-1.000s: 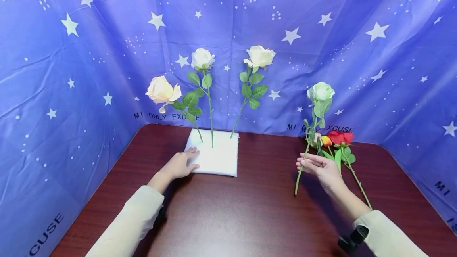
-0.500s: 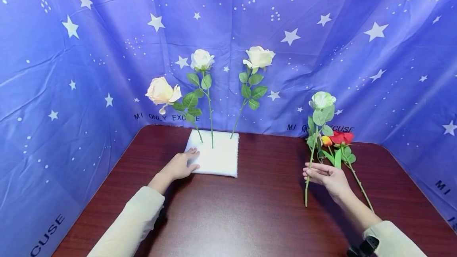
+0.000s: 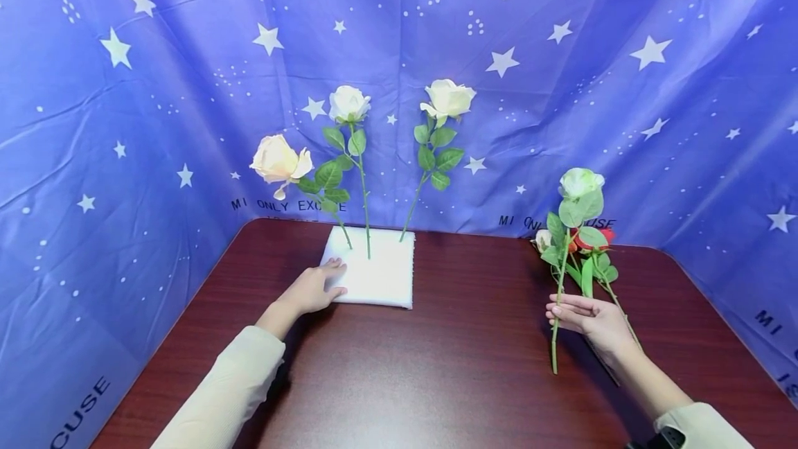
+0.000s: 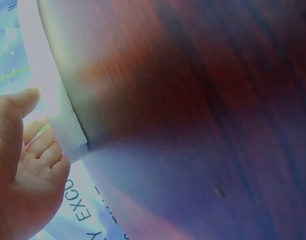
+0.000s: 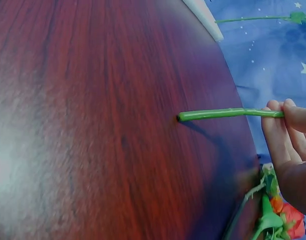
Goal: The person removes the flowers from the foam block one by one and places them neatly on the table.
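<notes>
My left hand (image 3: 314,288) rests at the left edge of a white foam block (image 3: 379,283), fingers and thumb on its top in the head view. In the left wrist view the thumb (image 4: 29,101) is extended over the foam's side. Three artificial roses stand in the block: a peach rose (image 3: 278,159) leaning left, a white rose (image 3: 349,103) in the middle and a cream rose (image 3: 449,99) leaning right. My right hand (image 3: 595,324) pinches the stem of a pale green-white rose (image 3: 580,183) between thumb and fingers, bloom up. Its cut stem end (image 5: 185,117) points down toward the table.
Behind the right hand lie a red rose (image 3: 601,240), a small whitish flower (image 3: 543,238) and an orange-yellow bud, partly hidden by the held rose. The dark wooden table (image 3: 405,380) ends at a blue star-printed curtain (image 3: 399,33).
My right hand has moved right and toward me with the green-white rose, which now overlaps the lying flowers in the head view. The left hand and foam block stay put.
</notes>
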Available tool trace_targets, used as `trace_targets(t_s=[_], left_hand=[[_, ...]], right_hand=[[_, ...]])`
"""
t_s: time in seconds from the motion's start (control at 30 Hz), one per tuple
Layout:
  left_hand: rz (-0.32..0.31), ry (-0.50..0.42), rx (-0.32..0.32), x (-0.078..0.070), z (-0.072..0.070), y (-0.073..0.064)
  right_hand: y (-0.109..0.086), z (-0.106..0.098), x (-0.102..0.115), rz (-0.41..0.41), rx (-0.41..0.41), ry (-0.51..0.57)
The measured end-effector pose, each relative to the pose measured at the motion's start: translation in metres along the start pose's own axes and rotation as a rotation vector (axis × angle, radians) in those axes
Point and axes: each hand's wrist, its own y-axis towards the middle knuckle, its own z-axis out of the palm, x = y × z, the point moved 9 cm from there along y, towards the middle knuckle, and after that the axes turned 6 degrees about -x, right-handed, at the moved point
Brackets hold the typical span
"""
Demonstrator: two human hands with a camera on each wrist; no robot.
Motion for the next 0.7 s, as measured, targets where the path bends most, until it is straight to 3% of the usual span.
trace_targets(t_s=[0.27, 0.5, 0.7], left_hand=[[-0.005, -0.01, 0.005, 0.001, 0.001, -0.001], [0.0, -0.002, -0.001, 0.001, 0.001, -0.001], [0.005, -0.001, -0.003, 0.0, -0.001, -0.001]], right_hand=[[-0.011, -0.012, 0.006, 0.043, -0.03, -0.086], [-0.016, -0.02, 0.01, 0.046, -0.034, -0.281], [-0.019, -0.017, 0.006, 0.027, 0.033, -0.26]])
